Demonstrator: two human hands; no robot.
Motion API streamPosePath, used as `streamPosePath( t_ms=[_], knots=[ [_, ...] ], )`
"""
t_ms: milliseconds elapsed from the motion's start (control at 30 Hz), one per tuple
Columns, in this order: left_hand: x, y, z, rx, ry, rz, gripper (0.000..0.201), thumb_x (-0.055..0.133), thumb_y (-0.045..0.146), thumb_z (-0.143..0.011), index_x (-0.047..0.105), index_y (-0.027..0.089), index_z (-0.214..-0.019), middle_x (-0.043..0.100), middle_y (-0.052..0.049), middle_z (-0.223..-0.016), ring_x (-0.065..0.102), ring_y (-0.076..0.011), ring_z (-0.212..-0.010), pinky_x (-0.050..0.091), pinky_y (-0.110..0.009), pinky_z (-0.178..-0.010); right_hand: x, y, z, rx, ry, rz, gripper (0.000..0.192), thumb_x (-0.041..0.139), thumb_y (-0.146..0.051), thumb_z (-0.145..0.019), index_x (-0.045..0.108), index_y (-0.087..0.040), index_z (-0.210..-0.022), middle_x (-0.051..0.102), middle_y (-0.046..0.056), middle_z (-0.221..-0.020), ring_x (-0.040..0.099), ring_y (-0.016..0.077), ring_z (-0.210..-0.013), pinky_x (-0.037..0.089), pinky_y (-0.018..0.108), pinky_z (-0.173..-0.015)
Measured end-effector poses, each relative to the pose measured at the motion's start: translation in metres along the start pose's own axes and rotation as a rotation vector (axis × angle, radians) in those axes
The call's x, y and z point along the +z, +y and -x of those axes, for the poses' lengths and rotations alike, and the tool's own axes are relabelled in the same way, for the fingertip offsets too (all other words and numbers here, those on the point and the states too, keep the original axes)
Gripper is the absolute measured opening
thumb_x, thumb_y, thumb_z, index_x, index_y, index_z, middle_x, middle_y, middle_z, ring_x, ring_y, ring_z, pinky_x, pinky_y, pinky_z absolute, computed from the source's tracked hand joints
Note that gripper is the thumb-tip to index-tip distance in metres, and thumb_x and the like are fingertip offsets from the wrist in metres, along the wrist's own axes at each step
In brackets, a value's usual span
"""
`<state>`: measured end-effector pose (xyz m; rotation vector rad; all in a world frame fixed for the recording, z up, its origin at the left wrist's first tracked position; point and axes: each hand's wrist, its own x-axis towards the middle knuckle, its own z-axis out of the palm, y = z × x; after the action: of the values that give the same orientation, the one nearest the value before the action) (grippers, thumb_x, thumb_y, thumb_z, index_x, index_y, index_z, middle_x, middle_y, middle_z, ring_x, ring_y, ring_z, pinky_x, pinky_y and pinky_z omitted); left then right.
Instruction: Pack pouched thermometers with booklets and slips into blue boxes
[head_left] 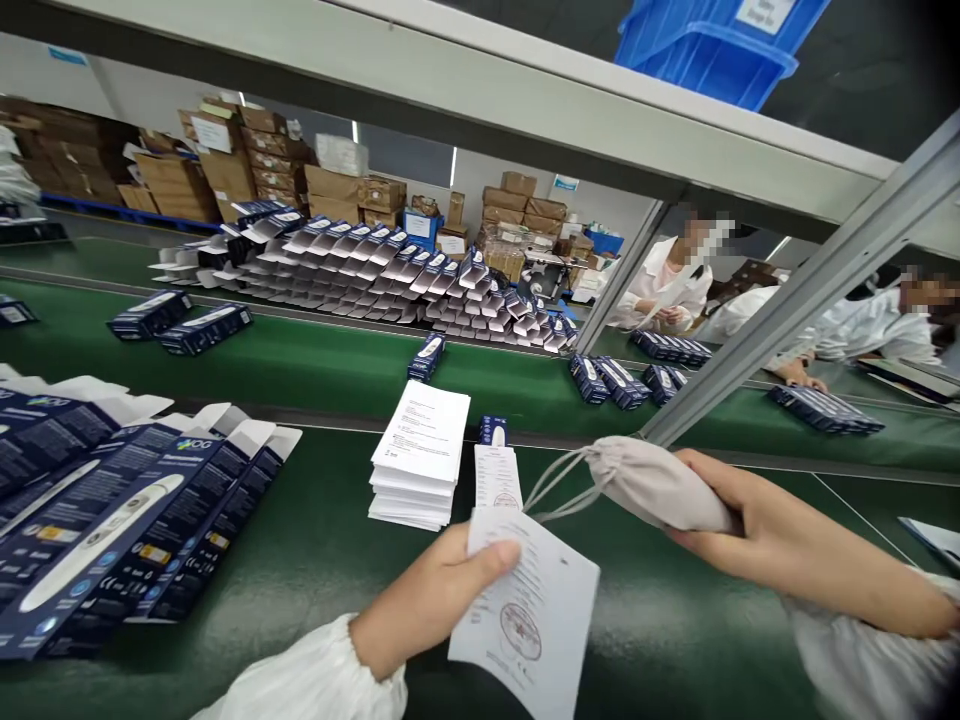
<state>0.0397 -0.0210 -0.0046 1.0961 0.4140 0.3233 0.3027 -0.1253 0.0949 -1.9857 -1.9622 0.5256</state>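
Note:
Between the thumb and fingers of my left hand [442, 590] is a printed paper leaflet [555, 610] with a red round stamp. My right hand [757, 520] is wrapped round a pale grey drawstring pouch [645, 480], its cords hanging toward the leaflet. What fills the pouch is hidden. Just beyond my left hand stands a stack of folded white leaflets [424, 430]. Beside that stack lie stamped papers [496, 475], with a small blue box [493, 431] behind them.
Blue thermometer boxes with raised flaps [112, 530] fill the left of the green bench. Across the green conveyor [337, 370] rises a long pile of open boxes [360, 260]. A slanted metal post [795, 270] stands at right, with co-workers in white behind it.

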Motion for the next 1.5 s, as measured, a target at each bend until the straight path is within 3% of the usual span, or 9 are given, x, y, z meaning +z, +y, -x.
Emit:
streamPosePath(
  t_ms=[133,300,500,733,900,1167,1267,1400,1500],
  knots=[
    [-0.007,0.001,0.01,0.07,0.078,0.169,0.032,0.057,0.039,-0.087,0.063,0.017,-0.109,0.071,-0.008,-0.097,0.067,-0.0224,-0.092,0.051,-0.033,-0.08,0.06,-0.034,-0.038,-0.087,0.065,-0.716,0.046,0.065,-0.029,-0.078,0.052,-0.022,-0.122,0.062,0.006,-0.116,0.058,0.0262,-0.106,0.047,0.035,-0.09],
    [-0.019,0.002,0.023,0.142,0.355,0.175,0.039,0.059,0.041,-0.086,0.06,0.018,-0.118,0.07,-0.009,-0.105,0.065,-0.0231,-0.096,0.048,-0.037,-0.088,0.125,-0.089,-0.078,-0.064,0.115,-1.281,0.038,0.065,-0.033,-0.082,0.053,-0.023,-0.117,0.064,0.006,-0.112,0.061,0.0251,-0.102,0.052,0.035,-0.084],
    [-0.035,0.001,0.043,0.352,0.711,0.38,0.045,0.058,0.042,-0.086,0.054,0.021,-0.126,0.065,-0.009,-0.119,0.058,-0.0262,-0.112,0.046,-0.039,-0.095,0.146,-0.124,-0.084,-0.103,0.197,-0.889,0.044,0.061,-0.033,-0.086,0.049,-0.025,-0.127,0.059,0.006,-0.121,0.056,0.0259,-0.11,0.049,0.038,-0.091],
    [-0.027,-0.006,0.028,0.486,0.589,0.462,0.05,0.052,0.047,-0.088,0.048,0.023,-0.132,0.054,-0.006,-0.135,0.043,-0.0221,-0.13,0.034,-0.032,-0.109,0.205,-0.135,-0.088,-0.183,0.358,-0.351,0.06,0.042,-0.028,-0.094,0.018,-0.019,-0.147,0.033,0.013,-0.145,0.034,0.0282,-0.132,0.036,0.05,-0.105],
    [-0.029,-0.007,0.039,0.435,0.611,0.319,0.052,0.063,0.03,-0.084,0.045,0.024,-0.133,0.056,-0.007,-0.132,0.049,-0.0257,-0.124,0.036,-0.038,-0.106,0.193,-0.124,-0.077,-0.315,0.387,-0.17,0.055,0.043,-0.03,-0.095,0.024,-0.021,-0.146,0.034,0.012,-0.143,0.031,0.0283,-0.133,0.034,0.052,-0.106],
    [-0.034,-0.002,0.053,0.439,0.718,0.14,0.057,0.06,0.03,-0.086,0.035,0.026,-0.137,0.049,-0.004,-0.138,0.042,-0.0219,-0.13,0.032,-0.034,-0.109,0.189,-0.131,-0.071,-0.239,0.161,-0.401,0.071,0.052,-0.026,-0.088,0.015,-0.025,-0.149,0.031,0.008,-0.148,0.03,0.0268,-0.135,0.034,0.047,-0.108],
    [-0.041,-0.007,0.062,0.486,0.664,0.061,0.054,0.057,0.034,-0.088,0.034,0.026,-0.135,0.048,-0.004,-0.137,0.039,-0.0194,-0.132,0.03,-0.031,-0.11,0.196,-0.142,-0.072,-0.249,0.156,-0.441,0.06,0.048,-0.022,-0.089,0.027,-0.026,-0.145,0.04,0.006,-0.142,0.039,0.0266,-0.13,0.038,0.045,-0.105],
    [-0.046,-0.005,0.081,0.475,0.506,-0.06,0.06,0.051,0.043,-0.089,0.025,0.028,-0.141,0.047,-0.006,-0.137,0.041,-0.0224,-0.13,0.033,-0.036,-0.109,0.186,-0.148,-0.08,-0.266,-0.063,-0.622,0.05,0.055,-0.025,-0.086,0.041,-0.026,-0.134,0.053,0.005,-0.13,0.053,0.0258,-0.116,0.047,0.039,-0.096],
    [-0.061,0.011,0.097,0.39,0.562,-0.454,0.053,0.046,0.04,-0.092,0.031,0.027,-0.14,0.046,-0.007,-0.136,0.037,-0.0233,-0.132,0.03,-0.04,-0.11,0.177,-0.149,-0.087,-0.242,-0.148,-0.656,0.036,0.059,-0.027,-0.085,0.053,-0.023,-0.12,0.064,0.004,-0.11,0.062,0.0247,-0.099,0.051,0.036,-0.086]
  ],
)
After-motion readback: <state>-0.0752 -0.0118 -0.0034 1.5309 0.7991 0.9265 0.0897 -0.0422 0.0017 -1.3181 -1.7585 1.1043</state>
